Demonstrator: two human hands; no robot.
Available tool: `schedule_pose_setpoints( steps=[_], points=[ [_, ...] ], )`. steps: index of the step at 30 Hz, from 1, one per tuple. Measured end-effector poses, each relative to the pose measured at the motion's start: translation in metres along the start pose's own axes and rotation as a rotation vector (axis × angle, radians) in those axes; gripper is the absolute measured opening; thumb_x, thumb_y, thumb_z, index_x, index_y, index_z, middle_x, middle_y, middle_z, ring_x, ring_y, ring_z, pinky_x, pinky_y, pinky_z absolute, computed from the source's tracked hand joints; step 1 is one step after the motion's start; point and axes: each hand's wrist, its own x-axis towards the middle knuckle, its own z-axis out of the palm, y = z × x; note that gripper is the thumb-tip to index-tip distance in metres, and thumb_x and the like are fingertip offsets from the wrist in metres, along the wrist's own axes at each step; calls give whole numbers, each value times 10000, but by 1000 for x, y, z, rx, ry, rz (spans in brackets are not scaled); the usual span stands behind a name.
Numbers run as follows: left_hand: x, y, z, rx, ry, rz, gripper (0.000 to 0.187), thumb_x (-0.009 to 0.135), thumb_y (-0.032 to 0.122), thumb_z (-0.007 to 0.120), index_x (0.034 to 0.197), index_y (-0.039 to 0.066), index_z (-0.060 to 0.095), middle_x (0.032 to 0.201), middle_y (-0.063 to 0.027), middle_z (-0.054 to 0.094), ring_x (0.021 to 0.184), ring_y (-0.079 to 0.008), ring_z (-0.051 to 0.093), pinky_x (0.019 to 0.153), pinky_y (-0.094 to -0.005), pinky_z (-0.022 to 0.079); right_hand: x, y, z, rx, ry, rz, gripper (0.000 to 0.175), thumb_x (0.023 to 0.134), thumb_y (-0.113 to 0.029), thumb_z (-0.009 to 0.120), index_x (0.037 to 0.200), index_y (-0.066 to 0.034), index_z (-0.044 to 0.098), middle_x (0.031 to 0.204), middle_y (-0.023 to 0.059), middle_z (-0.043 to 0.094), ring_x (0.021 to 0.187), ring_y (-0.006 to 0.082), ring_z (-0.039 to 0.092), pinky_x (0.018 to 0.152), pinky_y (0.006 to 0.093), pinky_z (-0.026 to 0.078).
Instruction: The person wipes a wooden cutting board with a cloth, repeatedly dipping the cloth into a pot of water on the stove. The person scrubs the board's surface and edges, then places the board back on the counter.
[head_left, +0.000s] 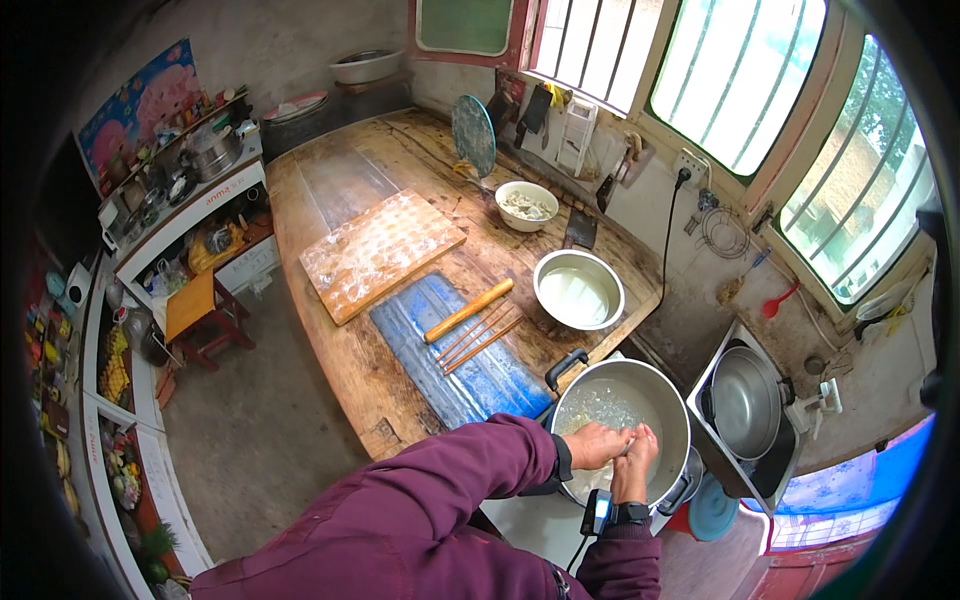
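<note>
A large metal pot (675, 405) with black handles stands in front of me, liquid and bubbles showing inside. Over its opening, my left hand (598, 445) and my right hand (635, 459) meet, fingers curled together around a small pale piece whose kind I cannot tell. Pale pieces lie in the liquid below, partly hidden by my hands. Just beyond the pot, a metal basin (576, 292) holds cloudy liquid. Left of it, a wooden rolling pin (469, 310) and several chopsticks (480, 341) rest on a blue ridged sheet (420, 307).
A flour-dusted wooden board (382, 251) lies on the wooden table (300, 202). Farther back are a bowl (527, 206) of pale pieces and a cleaver (580, 228). Right of the pot, a metal pan (745, 401) sits in a sink; a blue-lidded bucket (712, 510) stands below.
</note>
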Motion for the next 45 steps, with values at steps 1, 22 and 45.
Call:
schedule_pose_setpoints(
  steps=[1,22,45],
  points=[
    [1,-1,1,90,7,55,338,728,118,515,1029,-14,437,860,-171,582,773,-298,593,593,-386,477,0,1,-3,79,14,101,186,832,-129,515,976,-28,454,771,69,492,635,168,497,567,302,462],
    [-17,67,-76,-2718,-534,-335,314,826,260,502,1039,47,415,712,-18,437,495,-51,388,344,-128,267,-72,-127,45,705,-1018,132,546,824,-511,430,1219,-136,389,1109,131,503,986,241,501,841,454,403],
    [0,-2,-1,-1099,-289,-391,126,580,75,563,653,98,464,485,36,398,380,-71,352,321,-240,242,-69,-81,42,-105,-526,-60,126,834,-132,540,877,-71,438,481,-51,334,350,33,282,296,193,218]
  ],
)
